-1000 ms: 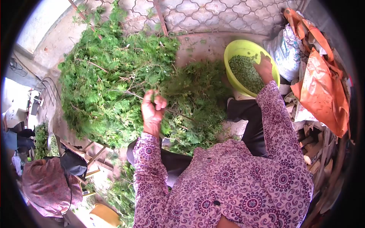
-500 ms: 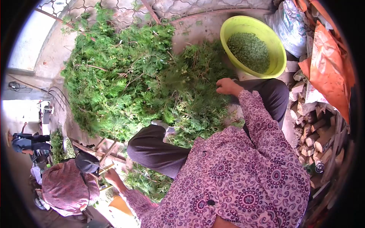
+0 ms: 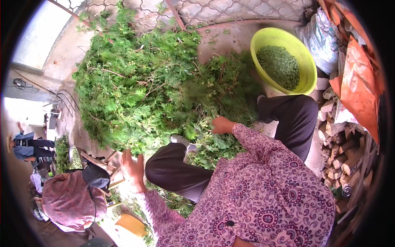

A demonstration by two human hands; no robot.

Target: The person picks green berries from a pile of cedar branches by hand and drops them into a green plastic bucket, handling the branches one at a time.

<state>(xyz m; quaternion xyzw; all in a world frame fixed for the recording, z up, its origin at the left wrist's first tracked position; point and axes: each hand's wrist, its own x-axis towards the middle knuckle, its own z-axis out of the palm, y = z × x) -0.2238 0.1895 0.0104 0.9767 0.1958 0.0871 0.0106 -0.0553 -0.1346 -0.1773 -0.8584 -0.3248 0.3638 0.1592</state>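
Observation:
A wide heap of cut green conifer branches (image 3: 152, 82) spreads over the floor in front of me. My right hand (image 3: 223, 125) is closed at the heap's near right side, above the greenery; what its fingers hold, if anything, is hidden. My left hand (image 3: 132, 169) is raised beside my left knee, fingers stretched and apart, with nothing seen in it. Beyond my right knee stands a yellow-green tub (image 3: 310, 70), partly filled with small round green cones or berries (image 3: 278, 66).
Split firewood (image 3: 341, 158) is stacked at right, below an orange sheet (image 3: 360, 86) and a white sack (image 3: 321, 43). At lower left are a person in a patterned red top (image 3: 68, 201), a wooden frame (image 3: 113, 162) and an orange-yellow container (image 3: 131, 225). Another person (image 3: 31, 146) stands farther off.
My right hand has moved from beside the tub, left and nearer to me over the branches. My left hand has risen toward the heap, its fingers now spread. The view has shifted slightly.

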